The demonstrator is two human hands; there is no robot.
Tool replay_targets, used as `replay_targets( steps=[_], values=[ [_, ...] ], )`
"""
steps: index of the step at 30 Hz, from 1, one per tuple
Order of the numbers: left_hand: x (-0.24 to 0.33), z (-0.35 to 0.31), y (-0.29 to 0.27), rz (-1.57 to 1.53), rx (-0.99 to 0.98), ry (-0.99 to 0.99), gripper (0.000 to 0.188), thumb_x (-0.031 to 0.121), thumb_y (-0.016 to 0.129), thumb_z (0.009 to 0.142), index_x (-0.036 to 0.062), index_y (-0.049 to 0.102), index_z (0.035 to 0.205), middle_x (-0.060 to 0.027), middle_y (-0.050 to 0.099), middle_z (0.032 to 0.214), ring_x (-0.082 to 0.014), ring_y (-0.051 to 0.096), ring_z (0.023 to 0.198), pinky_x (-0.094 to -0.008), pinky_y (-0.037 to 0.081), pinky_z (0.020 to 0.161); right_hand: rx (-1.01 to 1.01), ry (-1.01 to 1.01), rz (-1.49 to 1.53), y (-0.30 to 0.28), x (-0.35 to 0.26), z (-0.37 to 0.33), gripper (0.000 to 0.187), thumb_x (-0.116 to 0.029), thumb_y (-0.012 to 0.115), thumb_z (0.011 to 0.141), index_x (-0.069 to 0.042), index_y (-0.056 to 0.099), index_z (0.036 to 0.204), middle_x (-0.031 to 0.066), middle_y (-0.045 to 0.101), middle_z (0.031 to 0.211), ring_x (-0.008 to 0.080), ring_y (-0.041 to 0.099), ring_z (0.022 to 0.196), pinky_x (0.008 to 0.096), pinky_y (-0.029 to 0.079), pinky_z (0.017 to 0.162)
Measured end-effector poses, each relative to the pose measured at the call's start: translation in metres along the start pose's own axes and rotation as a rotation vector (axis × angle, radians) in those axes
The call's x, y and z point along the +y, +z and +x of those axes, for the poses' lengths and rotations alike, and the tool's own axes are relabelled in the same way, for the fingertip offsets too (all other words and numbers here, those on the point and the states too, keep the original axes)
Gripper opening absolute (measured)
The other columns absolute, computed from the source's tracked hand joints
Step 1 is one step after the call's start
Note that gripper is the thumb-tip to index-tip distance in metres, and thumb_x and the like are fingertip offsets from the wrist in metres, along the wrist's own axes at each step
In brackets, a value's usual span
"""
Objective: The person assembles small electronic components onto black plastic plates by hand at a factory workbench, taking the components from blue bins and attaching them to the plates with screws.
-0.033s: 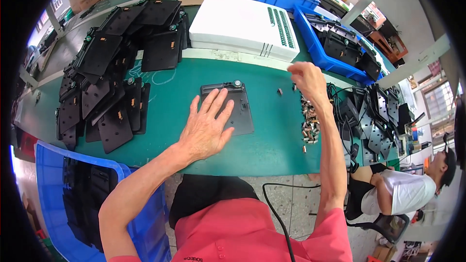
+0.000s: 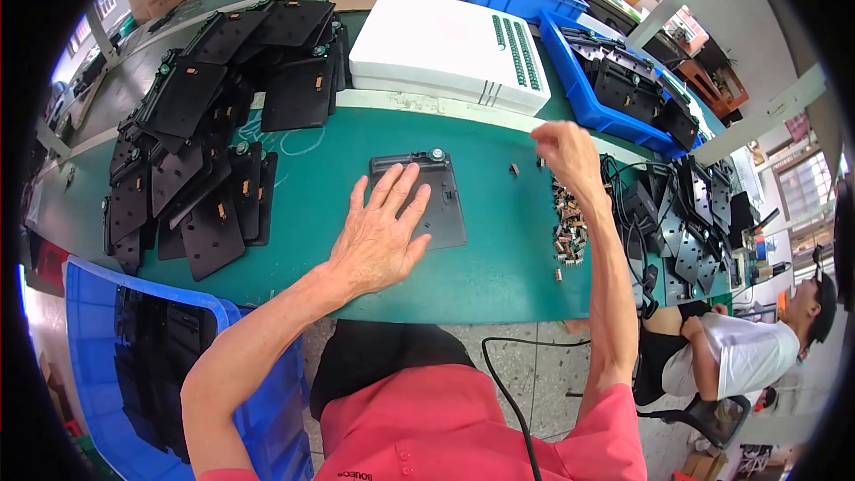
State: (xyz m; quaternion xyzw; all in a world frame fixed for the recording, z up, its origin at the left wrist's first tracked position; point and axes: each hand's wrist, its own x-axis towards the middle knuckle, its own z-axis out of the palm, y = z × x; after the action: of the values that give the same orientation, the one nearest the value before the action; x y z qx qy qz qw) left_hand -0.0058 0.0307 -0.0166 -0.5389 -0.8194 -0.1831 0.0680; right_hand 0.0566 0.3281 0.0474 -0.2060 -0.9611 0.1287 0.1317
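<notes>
My left hand [image 2: 378, 236] lies flat with fingers spread on a dark, thin rectangular plate [image 2: 447, 214] on the green table. A small round green-and-silver part [image 2: 436, 156] sits at the plate's far edge. To the right, my right hand [image 2: 570, 158] is raised over the table with its fingers curled together. Whatever it may hold is hidden. Below it is a heap of small metal-and-brown components [image 2: 568, 232]. One loose small component [image 2: 514, 169] lies between the plate and my right hand.
Stacked black plates [image 2: 191, 98] cover the table's left. A white foam block [image 2: 436, 36] with rows of green parts stands behind. Blue bins [image 2: 570, 80] hold more parts at the far right; another blue bin [image 2: 227, 312] is front left. Black brackets [image 2: 699, 214] and cables lie right. A person [image 2: 748, 352] sits beyond.
</notes>
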Motion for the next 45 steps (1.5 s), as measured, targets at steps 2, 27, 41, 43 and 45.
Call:
replay_targets(
  steps=[2, 27, 41, 43, 45],
  values=[
    [-0.001, -0.002, 0.000, -0.007, 0.009, -0.001, 0.061, 0.030, 0.062, 0.086, -0.0014, 0.048, 0.135, -0.0215, 0.030, 0.150, -0.0355, 0.026, 0.141, -0.0598, 0.023, 0.110, -0.054, -0.058, 0.133, 0.014, 0.007, -0.013, 0.027, -0.013, 0.068, 0.073, -0.008, 0.073, 0.099, 0.0147, 0.071, 0.091, 0.0316, 0.068, 0.087, 0.0412, 0.053, 0.078],
    [0.003, -0.002, -0.002, -0.037, 0.181, 0.115, 0.048, 0.023, 0.074, 0.072, -0.0019, 0.060, 0.111, -0.0129, 0.056, 0.109, -0.0285, 0.052, 0.103, -0.0422, 0.041, 0.091, -0.235, 0.151, 1.037, 0.040, -0.072, -0.073, 0.021, 0.006, 0.064, 0.078, 0.007, 0.066, 0.099, 0.0139, 0.070, 0.091, 0.0181, 0.069, 0.084, 0.0289, 0.056, 0.077],
    [0.002, -0.001, 0.002, 0.008, 0.260, 0.153, 0.043, 0.028, 0.074, 0.072, -0.0003, 0.060, 0.102, -0.0094, 0.055, 0.099, -0.0241, 0.052, 0.095, -0.0394, 0.041, 0.084, -0.054, 0.017, 0.702, 0.050, -0.088, -0.085, 0.017, 0.004, 0.070, 0.077, 0.003, 0.069, 0.094, 0.0083, 0.071, 0.084, 0.0114, 0.065, 0.075, 0.0266, 0.053, 0.067],
    [0.002, -0.001, 0.002, 0.011, 0.260, 0.156, 0.043, 0.028, 0.074, 0.072, -0.0002, 0.060, 0.102, -0.0092, 0.055, 0.099, -0.0240, 0.052, 0.095, -0.0392, 0.041, 0.084, -0.045, -0.024, 0.660, 0.050, -0.088, -0.084, 0.017, 0.004, 0.069, 0.077, 0.003, 0.069, 0.094, 0.0084, 0.070, 0.084, 0.0126, 0.065, 0.075, 0.0275, 0.053, 0.067],
    [0.001, -0.001, 0.002, 0.013, 0.257, 0.152, 0.043, 0.028, 0.074, 0.073, -0.0001, 0.060, 0.102, -0.0091, 0.055, 0.099, -0.0239, 0.052, 0.094, -0.0391, 0.041, 0.083, -0.039, -0.070, 0.622, 0.050, -0.087, -0.082, 0.017, 0.005, 0.068, 0.078, 0.003, 0.069, 0.094, 0.0085, 0.069, 0.084, 0.0139, 0.065, 0.076, 0.0284, 0.053, 0.067]
  ],
)
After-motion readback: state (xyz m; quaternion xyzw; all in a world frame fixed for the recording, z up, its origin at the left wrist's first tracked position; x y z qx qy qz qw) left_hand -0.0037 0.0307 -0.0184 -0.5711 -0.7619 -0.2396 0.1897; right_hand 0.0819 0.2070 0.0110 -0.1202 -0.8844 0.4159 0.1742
